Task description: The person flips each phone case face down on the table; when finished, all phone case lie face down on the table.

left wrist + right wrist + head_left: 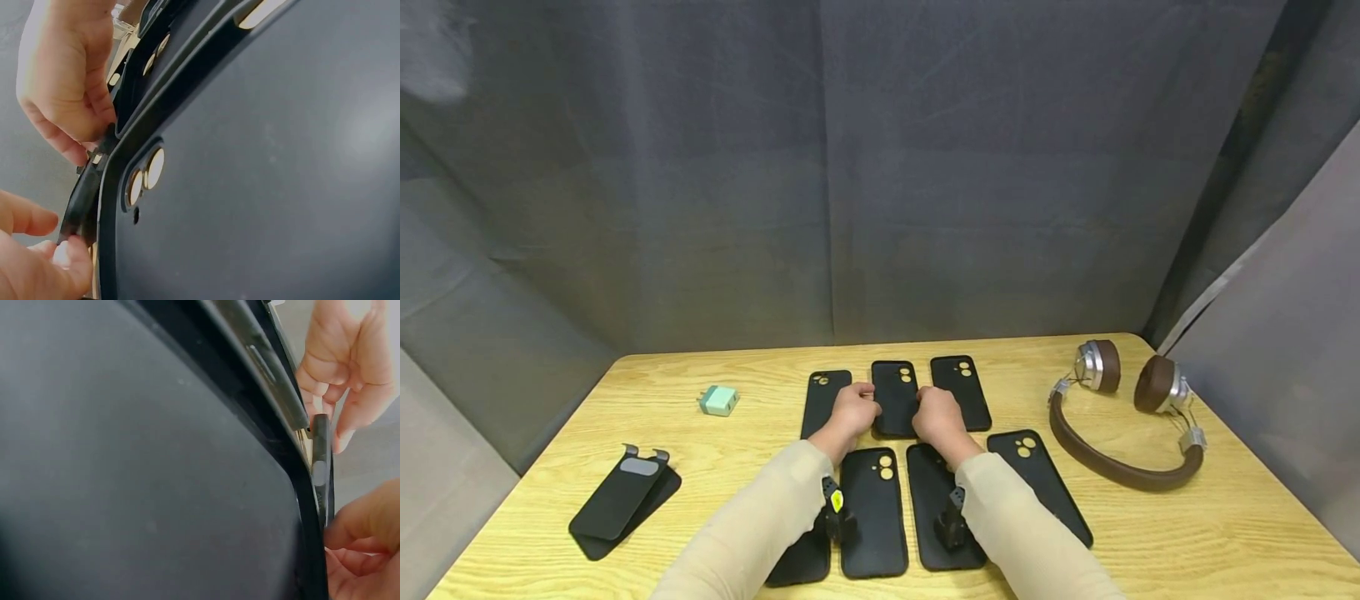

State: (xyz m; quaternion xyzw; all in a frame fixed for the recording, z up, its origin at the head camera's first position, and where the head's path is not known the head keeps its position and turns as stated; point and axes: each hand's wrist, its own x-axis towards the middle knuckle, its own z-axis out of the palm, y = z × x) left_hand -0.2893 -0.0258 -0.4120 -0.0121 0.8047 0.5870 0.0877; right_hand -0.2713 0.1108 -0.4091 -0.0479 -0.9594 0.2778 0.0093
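Observation:
Several black phone cases lie in two rows on the wooden table (752,454). Both hands are at the middle case of the back row (896,392). My left hand (859,410) pinches its left edge and my right hand (931,415) pinches its right edge, fingers curled. In the left wrist view, my left hand (44,262) and right hand (65,81) grip the thin case (84,200), seen edge-on beyond a nearer case (262,175). In the right wrist view, my right hand (362,544) and left hand (344,369) hold the same edge (320,456).
Brown headphones (1120,425) lie at the right. A mint charger plug (718,400) sits left of the cases. A black stand piece on a case (625,496) lies at the front left. A grey curtain (880,167) closes off the back and sides.

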